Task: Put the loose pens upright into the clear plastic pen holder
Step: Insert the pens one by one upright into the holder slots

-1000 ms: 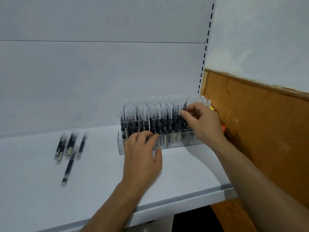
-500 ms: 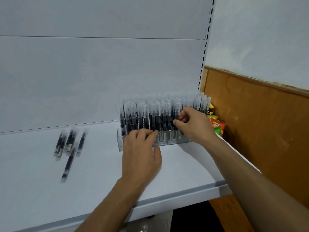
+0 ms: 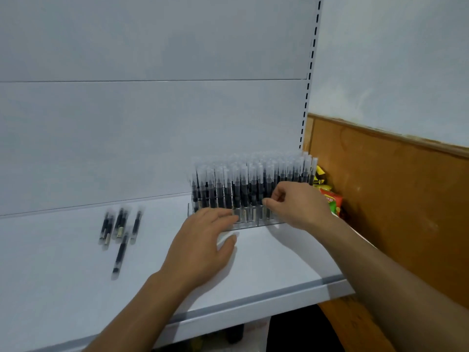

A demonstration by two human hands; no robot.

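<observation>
Looks mostly done, with the clear plastic pen holder (image 3: pixel 245 221) at the right end of the shelf (image 3: pixel 63 288) crammed with upright pens (image 3: pixel 228 184), yet unfinished, with a handful of loose pens (image 3: pixel 119 227) lying flat well to its left. Left hand (image 3: pixel 203 245) flat, fingers (image 3: pixel 224 215) straight against the holder's front wall; right hand (image 3: pixel 299 204) pinching a front-row pen (image 3: pixel 261 188). Open shelf leftward for reaching; tight rightward, with snack packets (image 3: pixel 330 199) just beside the holder.

Shop: white metal gondola shelf (image 3: pixel 279 257) with slotted upright strip (image 3: pixel 310 72) far right; clear plastic display holder (image 3: pixel 247 224) crammed with identical black capped pens (image 3: pixel 236 184); colourful snack packets (image 3: pixel 332 202) beside it, right.
</observation>
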